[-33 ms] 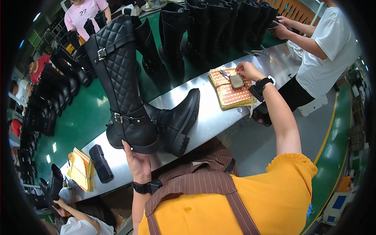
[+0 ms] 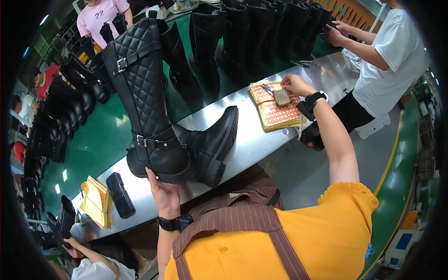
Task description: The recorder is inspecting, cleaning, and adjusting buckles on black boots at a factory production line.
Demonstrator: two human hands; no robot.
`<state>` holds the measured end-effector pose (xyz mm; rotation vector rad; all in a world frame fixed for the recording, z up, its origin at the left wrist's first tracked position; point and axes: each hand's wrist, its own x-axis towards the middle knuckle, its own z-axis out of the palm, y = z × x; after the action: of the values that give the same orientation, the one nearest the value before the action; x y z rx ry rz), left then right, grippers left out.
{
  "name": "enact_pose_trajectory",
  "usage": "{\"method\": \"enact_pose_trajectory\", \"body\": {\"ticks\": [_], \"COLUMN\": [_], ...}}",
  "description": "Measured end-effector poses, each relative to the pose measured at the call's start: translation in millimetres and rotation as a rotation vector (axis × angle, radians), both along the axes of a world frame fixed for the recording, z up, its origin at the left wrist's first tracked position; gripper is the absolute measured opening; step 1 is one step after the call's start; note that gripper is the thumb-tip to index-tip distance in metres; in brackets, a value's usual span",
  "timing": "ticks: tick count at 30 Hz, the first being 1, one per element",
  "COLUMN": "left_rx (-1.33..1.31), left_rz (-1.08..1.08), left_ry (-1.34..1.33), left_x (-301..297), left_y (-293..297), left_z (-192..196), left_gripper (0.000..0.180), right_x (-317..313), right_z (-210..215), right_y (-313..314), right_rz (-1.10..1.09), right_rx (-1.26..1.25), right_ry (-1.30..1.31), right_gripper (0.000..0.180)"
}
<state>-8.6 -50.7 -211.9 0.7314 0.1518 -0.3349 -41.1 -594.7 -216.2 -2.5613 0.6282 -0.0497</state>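
Showing no visible change, so apparently staying mid-step: grasping the quilted boot [image 2: 147, 105] left of the label sheets [image 2: 276, 115] with the left hand [image 2: 165, 192], bunching the right hand [image 2: 297, 85] over them, cannot tell whether pinching anything.

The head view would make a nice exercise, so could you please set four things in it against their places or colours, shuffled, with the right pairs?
Column one:
1. Left hand
2. Dark oblong case
3. Right hand
4. Apron

Column two:
A. Flat on the metal table, beside a yellow stack
B. Brown with pale stripes
C. At the base of the quilted boot
D. At the red-dotted sheets

Pairs: 1-C; 2-A; 3-D; 4-B
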Motion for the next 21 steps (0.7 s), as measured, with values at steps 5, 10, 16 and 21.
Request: {"method": "enact_pose_trajectory", "body": {"ticks": [5, 10, 16, 21], "left_rx": [-0.015, -0.078, 0.012, -0.069], "left_rz": [-0.049, -0.080, -0.022, -0.093], "left_ry": [-0.051, 0.006, -0.132, -0.094], "left_x": [-1, 1, -2, 0], "left_y": [3, 5, 9, 16], "left_z": [-1, -6, -11, -11], "left_gripper": [0.061, 0.056, 0.051, 0.061], "right_x": [1, -2, 19, 39], "right_z": [-8, -10, 109, 227], "right_y": [-15, -18, 52, 174], "right_rz": [0.068, 0.089, -0.118, 0.530], "right_rx": [0.024, -0.025, 0.147, 0.538], "right_ry": [0.033, -0.051, -0.380, -0.637], "right_gripper": [0.017, 0.019, 0.011, 0.026]}}
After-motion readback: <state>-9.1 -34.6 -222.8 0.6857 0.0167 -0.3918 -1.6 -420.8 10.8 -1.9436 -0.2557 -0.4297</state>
